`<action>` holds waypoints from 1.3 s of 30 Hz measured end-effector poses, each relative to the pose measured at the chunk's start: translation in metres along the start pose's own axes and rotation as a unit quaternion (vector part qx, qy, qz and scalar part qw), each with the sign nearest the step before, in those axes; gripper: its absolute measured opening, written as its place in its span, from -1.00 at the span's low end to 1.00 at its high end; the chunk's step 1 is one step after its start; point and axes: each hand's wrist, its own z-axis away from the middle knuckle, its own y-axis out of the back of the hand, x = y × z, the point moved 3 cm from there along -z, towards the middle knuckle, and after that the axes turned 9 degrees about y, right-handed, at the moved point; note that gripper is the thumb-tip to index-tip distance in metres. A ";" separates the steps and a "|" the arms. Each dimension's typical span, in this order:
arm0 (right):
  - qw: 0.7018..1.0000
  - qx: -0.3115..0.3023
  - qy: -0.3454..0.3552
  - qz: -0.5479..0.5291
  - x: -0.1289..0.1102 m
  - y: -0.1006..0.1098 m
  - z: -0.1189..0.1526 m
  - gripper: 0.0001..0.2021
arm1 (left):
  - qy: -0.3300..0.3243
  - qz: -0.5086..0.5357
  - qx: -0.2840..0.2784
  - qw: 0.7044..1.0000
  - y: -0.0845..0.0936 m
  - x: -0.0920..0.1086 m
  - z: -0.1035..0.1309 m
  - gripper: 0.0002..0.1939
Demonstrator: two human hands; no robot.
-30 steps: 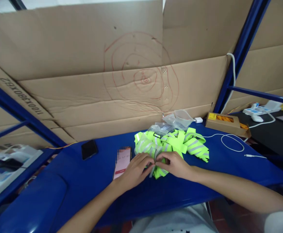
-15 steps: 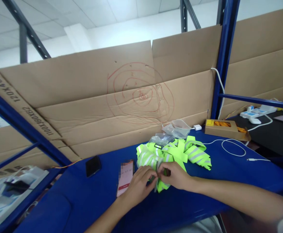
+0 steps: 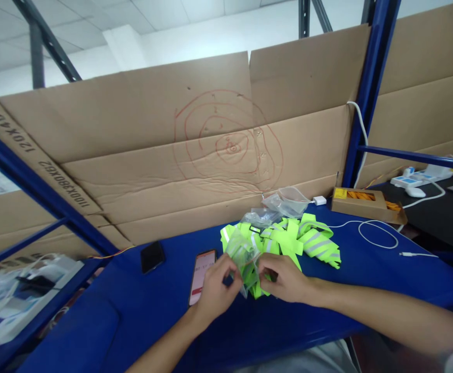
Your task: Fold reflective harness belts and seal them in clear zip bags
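A clear plastic bag (image 3: pixel 245 255) stretches between my two hands, in front of a heap of neon-yellow reflective straps (image 3: pixel 288 235) with grey stripes. My left hand (image 3: pixel 221 284) pinches one side of the bag, its thumb and fingers closed. On the opposite side, my right hand (image 3: pixel 282 277) is likewise closed in a pinch on the bag. Strap material shows through and below the plastic; whether any lies inside the bag I cannot tell. Close to my left hand lies a phone (image 3: pixel 202 269) with a lit pinkish screen.
More clear bags (image 3: pixel 288 201) lie behind the straps. A black phone-like object (image 3: pixel 152 257) rests at left. To the right are a white cable (image 3: pixel 377 243) and a cardboard box (image 3: pixel 360 202) with orange items. Cardboard panels (image 3: pixel 144 171) wall off the blue table (image 3: pixel 160 311) at the back.
My hands have moved apart, and the plastic bag now spreads between them, where before their fingertips met at it. The view has shifted slightly.
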 end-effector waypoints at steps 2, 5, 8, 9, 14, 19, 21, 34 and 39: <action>0.999 0.021 -0.022 0.027 0.004 0.005 -0.002 -0.86 | 0.021 0.005 0.044 0.999 0.007 -0.009 -0.004 -0.75; 0.996 0.054 -0.052 0.047 0.012 0.013 -0.004 -0.87 | 0.023 0.011 0.078 0.997 0.012 -0.018 -0.006 -0.76; 0.993 0.071 -0.071 0.058 0.019 0.017 -0.004 -0.90 | -0.018 0.012 0.065 0.998 0.009 -0.013 -0.002 -0.81; 0.993 0.071 -0.073 0.060 0.021 0.017 -0.004 -0.91 | -0.037 0.012 0.056 0.998 0.008 -0.010 -0.001 -0.86; 0.994 0.058 -0.059 0.070 0.021 0.016 -0.004 -0.95 | -0.162 -0.112 -0.024 0.980 0.001 0.000 0.002 -0.42; 0.993 0.059 -0.056 0.088 0.022 0.017 -0.005 -0.97 | -0.127 -0.216 -0.131 0.959 -0.006 -0.023 -0.007 0.04; 0.992 0.061 -0.054 0.095 0.024 0.017 -0.005 -0.97 | -0.105 -0.219 -0.136 0.961 -0.007 -0.030 -0.008 0.00; 0.983 -0.046 -0.016 0.175 0.003 0.008 0.001 -0.72 | -0.225 -0.151 -0.040 0.962 -0.014 -0.009 0.008 -0.33; 0.993 -0.119 -0.010 0.024 0.003 0.006 0.000 -0.73 | -0.271 -0.221 -0.008 0.937 -0.015 0.016 0.019 -0.43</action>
